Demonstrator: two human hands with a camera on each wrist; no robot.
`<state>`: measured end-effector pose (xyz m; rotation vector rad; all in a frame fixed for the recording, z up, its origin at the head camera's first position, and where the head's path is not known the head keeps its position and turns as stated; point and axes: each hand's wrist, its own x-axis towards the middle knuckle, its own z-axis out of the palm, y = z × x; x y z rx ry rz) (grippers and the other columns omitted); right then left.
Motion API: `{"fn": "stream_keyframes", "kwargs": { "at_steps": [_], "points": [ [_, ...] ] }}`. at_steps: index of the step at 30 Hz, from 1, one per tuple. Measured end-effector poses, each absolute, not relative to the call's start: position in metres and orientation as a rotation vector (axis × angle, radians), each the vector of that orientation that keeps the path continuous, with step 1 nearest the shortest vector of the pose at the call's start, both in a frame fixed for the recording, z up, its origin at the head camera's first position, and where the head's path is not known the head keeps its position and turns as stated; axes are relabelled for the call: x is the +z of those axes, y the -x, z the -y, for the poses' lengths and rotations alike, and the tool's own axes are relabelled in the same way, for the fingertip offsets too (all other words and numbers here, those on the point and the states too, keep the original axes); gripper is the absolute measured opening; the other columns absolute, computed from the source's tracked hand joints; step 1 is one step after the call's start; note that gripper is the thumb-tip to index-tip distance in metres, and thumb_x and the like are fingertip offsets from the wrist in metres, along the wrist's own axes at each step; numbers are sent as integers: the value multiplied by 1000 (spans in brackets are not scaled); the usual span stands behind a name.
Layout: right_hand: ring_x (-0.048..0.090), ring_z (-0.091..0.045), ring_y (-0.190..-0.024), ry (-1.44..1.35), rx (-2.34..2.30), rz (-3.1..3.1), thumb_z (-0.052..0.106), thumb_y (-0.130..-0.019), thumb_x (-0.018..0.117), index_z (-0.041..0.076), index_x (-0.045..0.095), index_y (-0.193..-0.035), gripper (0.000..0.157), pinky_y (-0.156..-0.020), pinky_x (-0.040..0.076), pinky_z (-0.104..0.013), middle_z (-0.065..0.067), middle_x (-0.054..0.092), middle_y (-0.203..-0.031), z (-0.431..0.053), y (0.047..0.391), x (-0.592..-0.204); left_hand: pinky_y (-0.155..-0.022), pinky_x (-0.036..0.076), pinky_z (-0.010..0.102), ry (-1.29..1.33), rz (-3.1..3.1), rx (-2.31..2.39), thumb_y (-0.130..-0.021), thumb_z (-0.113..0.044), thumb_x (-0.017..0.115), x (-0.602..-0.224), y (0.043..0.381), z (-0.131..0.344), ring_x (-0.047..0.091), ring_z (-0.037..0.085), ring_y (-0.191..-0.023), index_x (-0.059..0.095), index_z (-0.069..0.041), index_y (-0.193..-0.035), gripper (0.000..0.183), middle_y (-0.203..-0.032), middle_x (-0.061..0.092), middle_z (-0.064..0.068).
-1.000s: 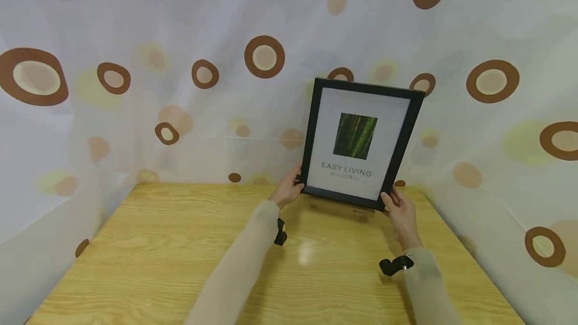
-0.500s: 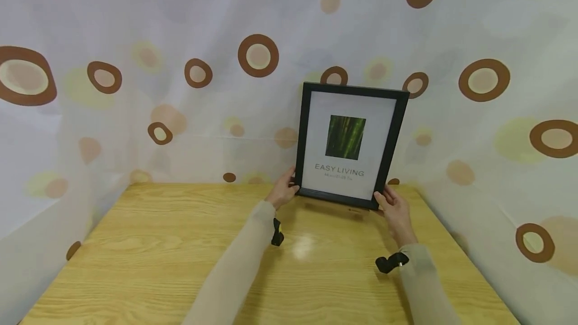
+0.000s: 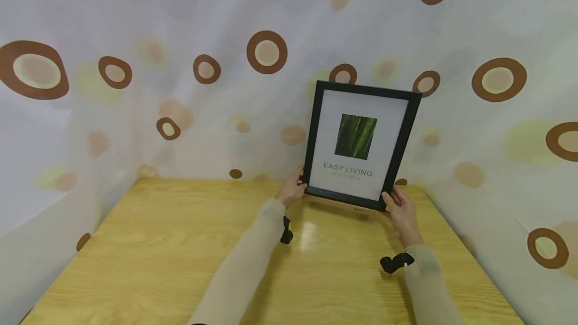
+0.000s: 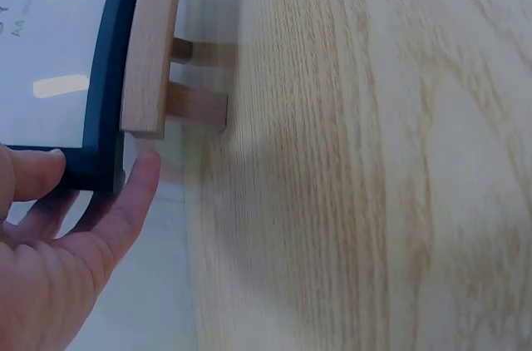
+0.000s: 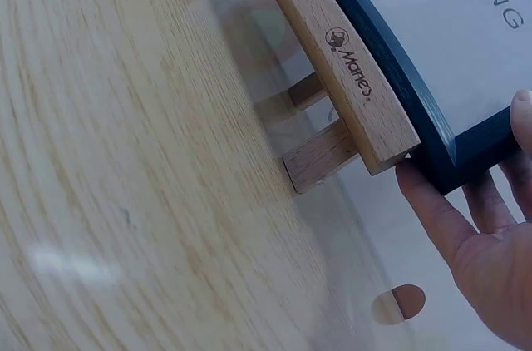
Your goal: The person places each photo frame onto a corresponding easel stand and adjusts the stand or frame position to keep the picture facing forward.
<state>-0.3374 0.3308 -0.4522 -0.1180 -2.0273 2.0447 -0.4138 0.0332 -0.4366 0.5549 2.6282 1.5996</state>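
Note:
A black picture frame (image 3: pixel 352 194) with a white "EASY LIVING" sheet and a green bamboo picture leans back at the far right of the table. Its lower edge lies along the ledge of a small wooden easel (image 5: pixel 332 43), whose short legs stand on the tabletop. My left hand (image 3: pixel 291 188) grips the lower left corner, thumb on the front and fingers behind. At the lower right corner my right hand (image 3: pixel 403 214) pinches the frame the same way. Both wrist views show a finger close to the end of the wooden ledge. Most of the easel is hidden behind the frame.
The light wooden table (image 3: pixel 149 245) stretches out to the left and front. Behind it and on both sides hangs a white sheet (image 3: pixel 217 129) with brown rings and spots. A black wrist strap (image 3: pixel 397 263) shows on the right wrist, another on the left.
The whole head view shifts left, then back right. Both hands keep their grip at the lower corners, and the frame stays nearly still against the wall.

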Motion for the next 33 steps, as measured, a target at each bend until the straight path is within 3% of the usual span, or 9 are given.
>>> {"fn": "stream_keyframes", "kwargs": {
  "at_steps": [2, 5, 11, 15, 18, 23, 28, 33],
  "points": [
    [50, -14, -113, 132, 2028, 2022, 26, -89, 56, 17, 29, -143, 61, -73, 52, -26, -13, 29, -144, -334, 339, -454, -105, 25, 38, -547, -2616, 1607, -93, -3, 45, -436, 414, -37, 24, 23, -132, 15, -13, -146, 61, -148, 21, 7],
    [51, -15, -111, 94, 2019, 1999, 31, -87, 60, 20, 33, -141, 62, -71, 52, -26, -12, 33, -142, -341, 347, -466, -101, 31, 37, -518, -2562, 1663, -93, -1, 43, -436, 414, -39, 24, 21, -131, 14, -14, -146, 62, -149, 18, 7],
    [52, -15, -111, 28, 1973, 1970, 44, -79, 65, 28, 40, -137, 65, -69, 53, -27, -9, 38, -140, -357, 368, -493, -78, 49, 40, -463, -2440, 1755, -94, -2, 42, -442, 417, -40, 38, 22, -118, 12, -21, -147, 63, -148, 19, 8],
    [49, -19, -114, 49, 1925, 2047, 45, -82, 60, 28, 37, -139, 64, -71, 52, -29, -12, 37, -140, -351, 363, -486, -69, 51, 48, -385, -2318, 1866, -95, -4, 42, -444, 416, -39, 55, 38, -95, 14, -27, -146, 62, -145, 24, 13],
    [45, -24, -116, 54, 1927, 2121, 40, -88, 54, 23, 32, -141, 60, -77, 51, -36, -15, 34, -140, -341, 351, -471, -73, 50, 48, -341, -2282, 1908, -96, -6, 41, -446, 412, -38, 55, 40, -95, 16, -30, -146, 61, -142, 28, 14],
    [45, -25, -114, 65, 1954, 2177, 34, -93, 48, 14, 28, -143, 57, -83, 47, -45, -20, 35, -138, -331, 338, -455, -88, 45, 42, -342, -2381, 1872, -96, -9, 43, -447, 409, -38, 40, 26, -121, 20, -29, -145, 58, -142, 32, 10],
    [45, -24, -115, 116, 1946, 2196, 37, -92, 48, 15, 26, -144, 61, -83, 48, -41, -18, 34, -139, -330, 336, -456, -83, 48, 43, -330, -2295, 1929, -96, -9, 44, -449, 408, -36, 52, 25, -105, 23, -32, -144, 57, -130, 42, 15],
    [41, -29, -120, 104, 1931, 2194, 40, -91, 48, 16, 24, -144, 63, -81, 49, -39, -18, 32, -141, -331, 338, -458, -85, 45, 48, -364, -2116, 2041, -96, -6, 43, -448, 405, -32, 56, 26, -97, 23, -32, -143, 58, -123, 42, 20]
  ]
}}
